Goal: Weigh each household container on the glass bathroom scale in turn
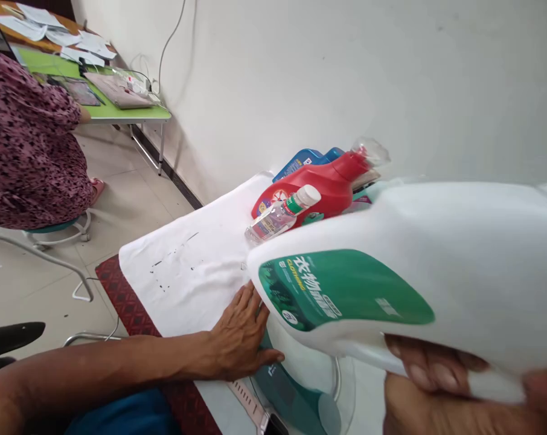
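On the white-clothed counter (187,260), the left hand (241,338) lies open at seven o'clock; at four, the right hand (441,377) clenches a white, green-labelled plastic jug (346,278) by its handle.

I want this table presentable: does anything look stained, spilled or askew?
Yes: small dark marks dot the white cloth, left of the white-capped clear bottle. They look odd on plain fabric, though whether they're stains I can't tell. No spill shows.
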Action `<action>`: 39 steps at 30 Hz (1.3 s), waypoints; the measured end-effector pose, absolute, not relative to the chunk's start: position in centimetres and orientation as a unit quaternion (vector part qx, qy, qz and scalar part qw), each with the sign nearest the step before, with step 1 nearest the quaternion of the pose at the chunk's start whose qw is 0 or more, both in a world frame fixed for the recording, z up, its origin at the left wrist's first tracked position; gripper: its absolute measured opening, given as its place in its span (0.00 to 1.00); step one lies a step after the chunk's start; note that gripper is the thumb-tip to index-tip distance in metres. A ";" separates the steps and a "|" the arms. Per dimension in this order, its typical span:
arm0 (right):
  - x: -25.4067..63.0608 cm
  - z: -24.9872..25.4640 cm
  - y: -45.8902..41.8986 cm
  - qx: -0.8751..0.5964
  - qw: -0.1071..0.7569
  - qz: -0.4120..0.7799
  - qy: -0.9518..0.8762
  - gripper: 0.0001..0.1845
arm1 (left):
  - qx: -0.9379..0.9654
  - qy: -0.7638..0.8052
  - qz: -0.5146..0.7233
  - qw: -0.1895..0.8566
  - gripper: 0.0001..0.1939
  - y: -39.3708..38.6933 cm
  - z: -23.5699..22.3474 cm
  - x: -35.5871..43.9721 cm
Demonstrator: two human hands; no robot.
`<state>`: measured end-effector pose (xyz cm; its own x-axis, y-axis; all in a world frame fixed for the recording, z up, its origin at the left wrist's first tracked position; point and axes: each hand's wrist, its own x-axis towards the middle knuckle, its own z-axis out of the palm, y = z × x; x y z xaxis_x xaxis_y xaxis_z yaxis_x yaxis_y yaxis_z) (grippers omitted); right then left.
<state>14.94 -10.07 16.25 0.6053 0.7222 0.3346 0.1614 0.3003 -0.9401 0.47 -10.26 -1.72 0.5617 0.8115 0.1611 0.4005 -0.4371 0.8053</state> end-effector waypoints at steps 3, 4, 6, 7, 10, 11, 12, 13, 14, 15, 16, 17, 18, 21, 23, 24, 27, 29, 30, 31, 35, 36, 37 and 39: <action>10.0 16.7 -6.2 -0.512 0.711 0.267 -0.400 0.27 | 0.804 0.374 0.279 0.369 0.56 -10.4 -1.9 0.4; 8.8 16.4 -5.0 -0.502 0.708 0.286 -0.406 0.29 | 0.802 0.375 0.276 0.374 0.57 -10.5 -2.0 0.4; 7.0 15.3 -3.0 -0.487 0.695 0.319 -0.421 0.30 | 0.796 0.378 0.265 0.391 0.58 -10.5 -2.2 0.4; 6.5 14.5 -2.2 -0.481 0.688 0.333 -0.429 0.31 | 0.793 0.378 0.260 0.401 0.59 -10.5 -2.2 0.5; 5.8 12.2 -0.1 -0.466 0.670 0.369 -0.445 0.34 | 0.779 0.385 0.257 0.423 0.60 -10.3 -2.2 0.7; 5.8 11.5 0.4 -0.464 0.667 0.377 -0.445 0.35 | 0.773 0.389 0.259 0.430 0.60 -10.3 -2.2 0.7; 5.8 10.9 0.8 -0.462 0.667 0.382 -0.443 0.35 | 0.766 0.393 0.262 0.436 0.61 -10.2 -2.1 0.8; 5.8 10.4 1.1 -0.461 0.668 0.385 -0.439 0.34 | 0.761 0.396 0.265 0.441 0.61 -10.2 -2.0 0.9; 5.9 10.0 1.3 -0.460 0.672 0.385 -0.435 0.33 | 0.758 0.395 0.268 0.445 0.62 -10.1 -2.0 0.9; 5.9 9.7 1.5 -0.457 0.677 0.383 -0.430 0.33 | 0.757 0.391 0.269 0.449 0.62 -10.1 -1.9 0.9; 6.0 9.4 1.6 -0.452 0.683 0.382 -0.428 0.33 | 0.758 0.387 0.270 0.450 0.62 -10.1 -1.9 1.0; 6.0 9.2 1.6 -0.447 0.687 0.382 -0.427 0.33 | 0.759 0.384 0.270 0.451 0.62 -10.1 -1.8 1.0; 6.1 9.1 1.5 -0.442 0.689 0.382 -0.428 0.33 | 0.762 0.380 0.269 0.450 0.61 -10.1 -1.8 1.0; 6.5 8.8 1.2 -0.439 0.677 0.390 -0.445 0.33 | 0.766 0.385 0.269 0.439 0.58 -10.2 -1.9 1.1; 6.9 8.7 0.9 -0.453 0.654 0.390 -0.464 0.30 | 0.766 0.397 0.278 0.421 0.58 -10.3 -2.1 1.1; 7.2 8.8 0.7 -0.461 0.639 0.391 -0.476 0.28 | 0.767 0.402 0.286 0.410 0.59 -10.4 -2.3 1.1; 8.5 9.2 -0.4 -0.482 0.594 0.367 -0.529 0.24 | 0.777 0.399 0.313 0.372 0.59 -10.5 -2.9 1.0; 9.9 9.6 -1.4 -0.503 0.582 0.307 -0.560 0.24 | 0.787 0.389 0.326 0.349 0.58 -10.5 -3.1 0.8; 10.9 9.8 -1.9 -0.520 0.585 0.261 -0.564 0.24 | 0.792 0.386 0.329 0.340 0.58 -10.5 -3.0 0.7; 12.2 10.0 -2.3 -0.541 0.592 0.210 -0.559 0.23 | 0.795 0.386 0.328 0.334 0.57 -10.5 -2.9 0.6; 19.1 10.2 -2.7 -0.615 0.630 0.039 -0.473 0.25 | 0.796 0.395 0.315 0.334 0.55 -10.5 -2.0 0.3; 21.1 10.2 -2.3 -0.628 0.636 0.015 -0.448 0.28 | 0.794 0.397 0.313 0.337 0.55 -10.5 -1.8 0.3; 22.9 10.0 -1.8 -0.640 0.640 0.000 -0.425 0.30 | 0.793 0.399 0.310 0.340 0.55 -10.5 -1.6 0.2; 26.1 9.6 -0.2 -0.661 0.644 -0.001 -0.386 0.36 | 0.793 0.398 0.306 0.346 0.54 -10.4 -1.4 0.2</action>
<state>26.08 -0.16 9.65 0.7019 0.5090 0.4983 0.5112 0.1273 -0.8500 0.16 -10.40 -1.43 0.4965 0.8423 0.2101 0.4196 -0.4447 0.7913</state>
